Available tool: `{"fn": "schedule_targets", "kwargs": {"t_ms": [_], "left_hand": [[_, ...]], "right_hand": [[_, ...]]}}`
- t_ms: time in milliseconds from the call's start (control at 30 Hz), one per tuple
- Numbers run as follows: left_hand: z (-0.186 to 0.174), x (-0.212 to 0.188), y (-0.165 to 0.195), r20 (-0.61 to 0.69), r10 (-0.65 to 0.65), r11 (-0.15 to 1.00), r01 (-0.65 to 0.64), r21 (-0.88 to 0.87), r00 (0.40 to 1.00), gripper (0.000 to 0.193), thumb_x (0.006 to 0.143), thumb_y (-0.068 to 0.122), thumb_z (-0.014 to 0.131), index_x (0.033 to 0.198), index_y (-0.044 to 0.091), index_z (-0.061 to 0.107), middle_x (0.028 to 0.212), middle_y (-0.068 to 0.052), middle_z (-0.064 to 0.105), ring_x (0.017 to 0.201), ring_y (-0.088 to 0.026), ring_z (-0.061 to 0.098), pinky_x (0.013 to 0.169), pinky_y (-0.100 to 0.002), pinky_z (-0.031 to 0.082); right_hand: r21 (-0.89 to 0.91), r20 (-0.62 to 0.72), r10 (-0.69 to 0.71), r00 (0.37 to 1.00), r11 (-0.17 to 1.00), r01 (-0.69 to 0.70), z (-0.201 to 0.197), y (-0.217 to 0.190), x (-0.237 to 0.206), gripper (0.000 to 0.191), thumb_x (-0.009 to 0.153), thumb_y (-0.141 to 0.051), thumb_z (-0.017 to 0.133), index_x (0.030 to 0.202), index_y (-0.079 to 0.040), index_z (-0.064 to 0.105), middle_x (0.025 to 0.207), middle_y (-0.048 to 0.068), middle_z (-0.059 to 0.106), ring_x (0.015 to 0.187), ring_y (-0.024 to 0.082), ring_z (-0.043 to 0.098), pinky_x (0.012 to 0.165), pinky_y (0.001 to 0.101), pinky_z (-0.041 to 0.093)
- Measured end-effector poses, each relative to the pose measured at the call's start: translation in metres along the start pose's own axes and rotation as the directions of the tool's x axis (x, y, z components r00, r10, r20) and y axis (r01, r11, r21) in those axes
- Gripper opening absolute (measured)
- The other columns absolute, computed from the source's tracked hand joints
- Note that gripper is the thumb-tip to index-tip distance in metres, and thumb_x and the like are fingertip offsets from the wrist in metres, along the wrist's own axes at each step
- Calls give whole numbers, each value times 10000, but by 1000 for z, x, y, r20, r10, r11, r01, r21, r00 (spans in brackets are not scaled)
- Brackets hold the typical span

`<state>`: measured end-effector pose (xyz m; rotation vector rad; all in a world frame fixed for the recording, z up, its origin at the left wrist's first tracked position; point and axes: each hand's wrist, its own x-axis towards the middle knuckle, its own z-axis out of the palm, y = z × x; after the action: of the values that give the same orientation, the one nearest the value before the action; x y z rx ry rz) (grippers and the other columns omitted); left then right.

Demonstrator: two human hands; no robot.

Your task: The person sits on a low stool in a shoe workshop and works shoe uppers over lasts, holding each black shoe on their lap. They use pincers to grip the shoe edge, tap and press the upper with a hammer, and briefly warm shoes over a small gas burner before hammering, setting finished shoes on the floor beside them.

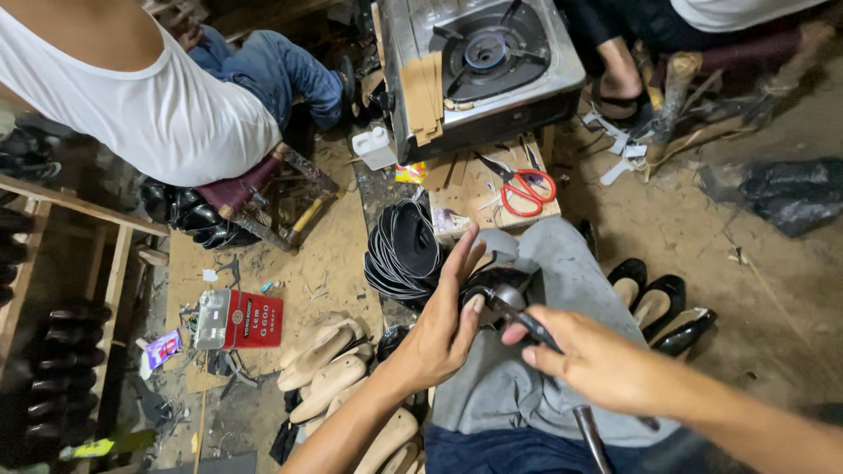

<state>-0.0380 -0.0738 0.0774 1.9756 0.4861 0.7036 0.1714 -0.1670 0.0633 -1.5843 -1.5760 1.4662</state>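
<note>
A dusty brown dirt floor [702,237] carries everything here, with flat sheets of brown cardboard [307,272] spread over it left of centre. On the cardboard lie a red rectangular tin [239,319] and pale wooden shoe lasts [327,369] at lower centre. Glossy black pumps [654,305] stand right of centre, and a crumpled black plastic bag [786,195] lies at the right edge.

Scissors [527,190] lie at twelve o'clock from the lap-held shoe [497,290]; stove [481,63] beyond; shoe lasts [327,364] at eight o'clock.
</note>
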Motion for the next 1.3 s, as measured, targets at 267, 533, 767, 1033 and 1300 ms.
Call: {"fn": "schedule_targets", "kwargs": {"t_ms": [267, 533, 767, 1033, 1300], "left_hand": [[-3, -5, -6, -35, -149, 983, 144, -118, 988, 614, 1083, 42, 383, 1628, 3, 105, 1714, -214, 225, 1579, -340, 325, 1271, -420, 262], [-8, -6, -5, -4, -112, 992, 112, -52, 994, 572, 1062, 26, 426, 1600, -12, 235, 1588, -219, 478, 1509, -323, 458, 1254, -404, 316], [-4, -10, -9, -27, -108, 991, 106, -82, 994, 556, 1070, 15, 425, 1592, -16, 238, 1615, -229, 442, 1526, -315, 427, 1258, -399, 308], [-5, -15, -11, 15, -169, 981, 170, -90, 985, 571, 1031, 20, 451, 1574, -15, 275, 1582, -226, 477, 1526, -294, 429, 1253, -393, 310], [-4, -18, -10, 33, -249, 957, 251, -146, 968, 543, 1056, 65, 488, 1557, -18, 293, 1590, -224, 466, 1524, -299, 415, 1242, -390, 308]], "right_hand": [[-434, -224, -115, 968, 901, 6, 22, 5, 14, 316, 960, -314, 630, 1108, -61, 513, 1028, 162, 644, 997, 409, 617, 808, 496, 496], [-642, -189, -490, 851, 718, 271, 29, 18, 13, 189, 826, -15, 568, 1000, -13, 492, 955, 230, 614, 929, 432, 623, 763, 501, 507], [-298, -256, -22, 967, 953, -57, 41, 11, 15, 272, 950, -278, 630, 1073, -65, 515, 980, 190, 676, 924, 442, 636, 727, 521, 512], [-523, -226, -430, 874, 810, 264, 44, 40, 18, 166, 826, -9, 566, 969, -6, 481, 957, 216, 598, 883, 447, 632, 720, 515, 520], [-258, -258, -59, 964, 966, -10, 66, 29, 13, 281, 951, -297, 631, 997, -52, 501, 862, 193, 650, 837, 440, 632, 694, 526, 501]]}}
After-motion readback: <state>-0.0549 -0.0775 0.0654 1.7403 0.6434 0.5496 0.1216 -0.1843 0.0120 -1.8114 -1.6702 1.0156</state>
